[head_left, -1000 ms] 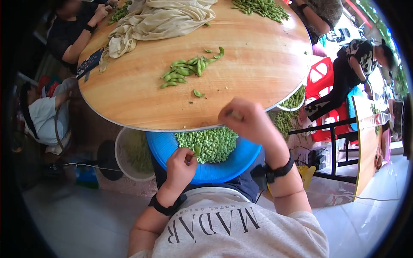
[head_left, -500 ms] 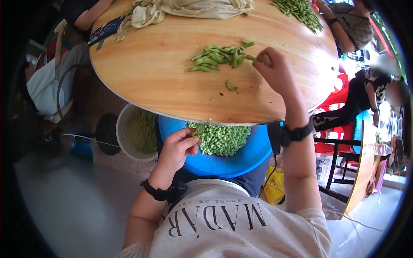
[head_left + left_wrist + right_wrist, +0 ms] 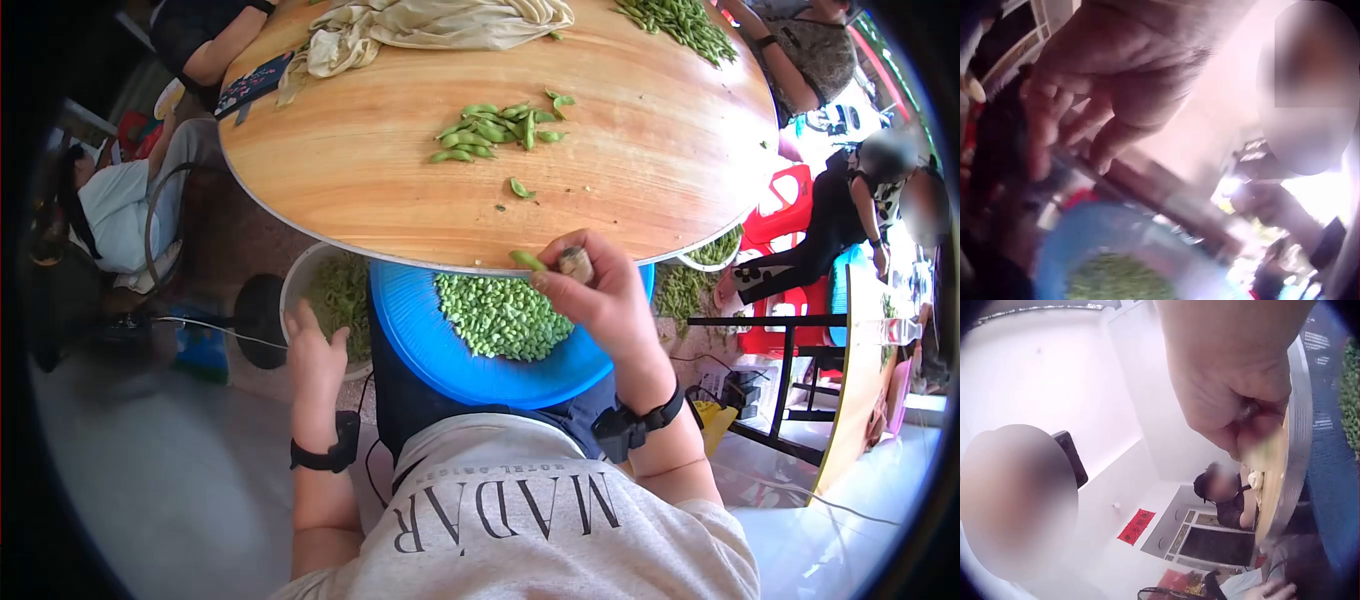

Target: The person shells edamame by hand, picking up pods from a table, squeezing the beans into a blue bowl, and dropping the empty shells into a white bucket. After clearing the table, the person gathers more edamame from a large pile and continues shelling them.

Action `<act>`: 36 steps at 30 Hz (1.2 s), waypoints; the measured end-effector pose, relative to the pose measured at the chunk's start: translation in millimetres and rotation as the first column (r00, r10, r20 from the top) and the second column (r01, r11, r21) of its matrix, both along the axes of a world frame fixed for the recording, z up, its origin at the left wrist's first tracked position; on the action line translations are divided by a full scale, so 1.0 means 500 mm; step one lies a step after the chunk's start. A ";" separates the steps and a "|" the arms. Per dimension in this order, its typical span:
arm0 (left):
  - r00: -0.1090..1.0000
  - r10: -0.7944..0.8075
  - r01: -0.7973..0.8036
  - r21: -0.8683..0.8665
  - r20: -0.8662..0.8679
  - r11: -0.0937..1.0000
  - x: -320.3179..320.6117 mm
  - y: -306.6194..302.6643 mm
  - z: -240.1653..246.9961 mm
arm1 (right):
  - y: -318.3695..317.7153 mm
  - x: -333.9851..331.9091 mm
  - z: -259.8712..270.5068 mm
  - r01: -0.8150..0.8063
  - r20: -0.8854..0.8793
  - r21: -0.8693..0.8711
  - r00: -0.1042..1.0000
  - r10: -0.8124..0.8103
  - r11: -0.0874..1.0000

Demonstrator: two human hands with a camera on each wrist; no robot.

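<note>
My right hand [image 3: 597, 290] pinches a green pod [image 3: 527, 261] at the table's near edge, with a small pale object [image 3: 576, 264] held against its fingers. My left hand [image 3: 316, 358], fingers spread, hovers over the white bucket's near side, left of the blue basin [image 3: 420, 350], and holds nothing that shows. Shelled green beans [image 3: 500, 318] lie in the basin on the lap. On the round table [image 3: 350, 195] sits a small heap of pods [image 3: 490, 130], with one single pod [image 3: 519, 188] nearer me. In the left wrist view the left hand [image 3: 1104, 81] is blurred, fingers apart.
A cream cloth [image 3: 430, 24] and a larger pod pile [image 3: 680, 25] lie at the table's far side. The white bucket [image 3: 291, 290] with pods or hulls stands left of the basin. Other people sit around; red stools [image 3: 780, 210] are at the right.
My right hand has come back from the pod heap to the table's near edge, now with a pod. The left hand has moved left from the basin to the bucket, its fingers opened.
</note>
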State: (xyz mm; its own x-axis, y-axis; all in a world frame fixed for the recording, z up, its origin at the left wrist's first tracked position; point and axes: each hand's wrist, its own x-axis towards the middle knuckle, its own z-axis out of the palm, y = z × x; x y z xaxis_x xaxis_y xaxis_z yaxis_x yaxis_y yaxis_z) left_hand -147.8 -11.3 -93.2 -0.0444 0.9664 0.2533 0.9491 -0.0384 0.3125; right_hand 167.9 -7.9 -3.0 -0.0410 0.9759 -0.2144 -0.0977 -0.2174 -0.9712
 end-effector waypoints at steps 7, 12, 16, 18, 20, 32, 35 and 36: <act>0.112 0.216 0.510 -0.243 0.970 0.825 0.232 -0.051 0.145 | -0.056 -0.105 -0.056 -0.121 0.428 0.536 0.892 -0.146 0.836; 0.175 0.142 0.464 -0.209 0.974 0.861 0.247 -0.058 0.147 | -0.074 -0.065 -0.050 -0.260 0.365 0.592 0.930 0.034 0.763; 0.295 0.068 0.454 -0.202 0.953 0.868 0.242 -0.067 0.152 | -0.085 -0.029 -0.008 -0.253 -0.165 0.076 0.951 0.262 0.964; 0.317 0.041 0.467 -0.194 0.948 0.863 0.241 -0.069 0.154 | -0.085 -0.029 -0.008 -0.261 -0.190 0.001 0.948 0.256 0.965; 0.333 -0.053 0.469 -0.116 0.941 0.876 0.245 -0.073 0.151 | -0.085 -0.038 -0.010 -0.252 -0.183 -0.065 0.954 0.237 0.966; 0.618 -0.529 0.504 0.224 0.581 0.834 0.251 -0.072 0.148 | -0.089 -0.041 -0.021 -0.353 -0.203 -0.090 0.922 0.329 0.931; 0.610 -0.510 0.508 0.194 0.606 0.839 0.253 -0.073 0.145 | -0.088 -0.046 -0.023 -0.323 -0.141 -0.091 0.940 0.309 0.942; 0.606 -0.495 0.508 0.176 0.623 0.843 0.254 -0.075 0.144 | -0.089 -0.049 -0.024 -0.308 -0.116 -0.091 0.948 0.297 0.947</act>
State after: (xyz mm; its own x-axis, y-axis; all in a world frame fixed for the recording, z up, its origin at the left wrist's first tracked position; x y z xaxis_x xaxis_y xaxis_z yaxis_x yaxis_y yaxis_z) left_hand -20.8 -48.7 -21.0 0.3086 0.8901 0.3355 0.3647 -0.4365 0.8225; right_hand 143.6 -52.6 -15.1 -0.3575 0.8859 -0.2956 -0.1062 -0.3531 -0.9295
